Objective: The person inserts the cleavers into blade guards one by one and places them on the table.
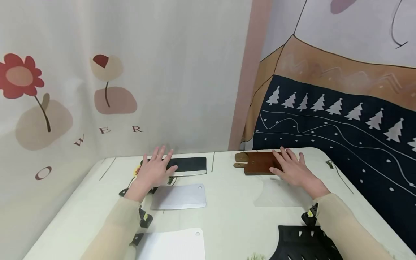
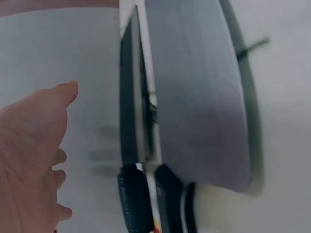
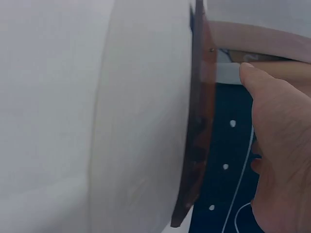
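Note:
My left hand (image 1: 152, 174), fingers spread, is over the handle end of a dark-bladed cleaver (image 1: 190, 165) at the table's back edge. Its dark handle (image 2: 133, 201) shows in the left wrist view, where the hand appears apart from it. Nearer lies a cleaver with a plain grey blade (image 1: 180, 196), and closer still one with a bright blade (image 1: 173, 243). My right hand (image 1: 294, 171), fingers extended, is over the right part of a brown leather sheath (image 1: 260, 163) with two tan straps; contact cannot be told. A translucent sheet (image 1: 276, 195) lies just in front.
A black slotted piece (image 1: 302, 242) lies at the front right, partly under the right forearm. White curtains with flower prints rise behind the white table (image 1: 234, 202). A dark patterned cloth (image 1: 351, 151) hangs along the right side.

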Motion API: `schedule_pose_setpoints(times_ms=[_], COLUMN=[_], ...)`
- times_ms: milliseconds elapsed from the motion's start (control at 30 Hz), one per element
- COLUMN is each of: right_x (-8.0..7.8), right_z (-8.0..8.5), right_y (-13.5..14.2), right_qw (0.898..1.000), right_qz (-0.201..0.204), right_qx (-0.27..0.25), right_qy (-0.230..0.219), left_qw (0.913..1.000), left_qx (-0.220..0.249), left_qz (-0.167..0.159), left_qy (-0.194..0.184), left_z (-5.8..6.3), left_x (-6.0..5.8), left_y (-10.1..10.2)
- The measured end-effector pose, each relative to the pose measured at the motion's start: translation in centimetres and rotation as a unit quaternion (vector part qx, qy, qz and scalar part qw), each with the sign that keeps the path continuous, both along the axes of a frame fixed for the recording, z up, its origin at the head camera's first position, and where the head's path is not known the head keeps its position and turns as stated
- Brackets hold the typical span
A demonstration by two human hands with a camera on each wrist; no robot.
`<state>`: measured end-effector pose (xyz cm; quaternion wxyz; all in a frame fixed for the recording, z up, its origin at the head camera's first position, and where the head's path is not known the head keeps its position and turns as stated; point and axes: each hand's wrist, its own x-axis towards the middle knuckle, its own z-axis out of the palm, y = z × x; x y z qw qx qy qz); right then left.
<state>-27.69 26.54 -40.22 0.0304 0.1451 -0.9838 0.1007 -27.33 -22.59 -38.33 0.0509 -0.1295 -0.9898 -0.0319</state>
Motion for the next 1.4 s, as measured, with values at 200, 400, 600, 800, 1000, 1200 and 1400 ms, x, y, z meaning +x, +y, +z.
schedule_pose_setpoints(times_ms=[200, 400, 600, 800, 1000, 1200, 1400], right_x=[-0.9, -1.8, -2.9, -3.8, -4.7, -5.5, -5.9], right_z=[-0.7, -1.4, -1.4, -1.2, -0.9, -0.2, -0.7], right_y=[0.3, 0.6, 0.7, 0.5, 0.6, 0.6, 0.7], right_qw=[1.000, 0.999, 0.996, 0.992, 0.989, 0.985, 0.984], right_qz=[0.001, 0.010, 0.019, 0.011, 0.006, 0.019, 0.019], right_qx=[0.006, -0.006, -0.013, -0.015, -0.016, -0.043, -0.054], right_qy=[-0.015, -0.046, -0.087, -0.123, -0.150, -0.163, -0.168], left_qw=[1.0000, 0.9998, 0.9989, 0.9988, 0.9978, 0.9930, 0.9842], left_qx=[-0.005, -0.001, 0.011, 0.009, 0.046, 0.105, 0.167], left_qz=[0.000, 0.003, -0.007, -0.003, -0.006, -0.010, -0.037], left_qy=[-0.007, -0.020, -0.044, -0.048, -0.047, -0.052, -0.043], left_z=[-0.7, -1.5, -2.3, -2.8, -3.3, -3.7, -3.8], left_x=[-0.8, -1.4, -2.4, -3.1, -3.6, -4.1, -4.6], left_y=[-0.6, -1.6, -2.6, -4.0, -5.3, -5.8, -6.7])
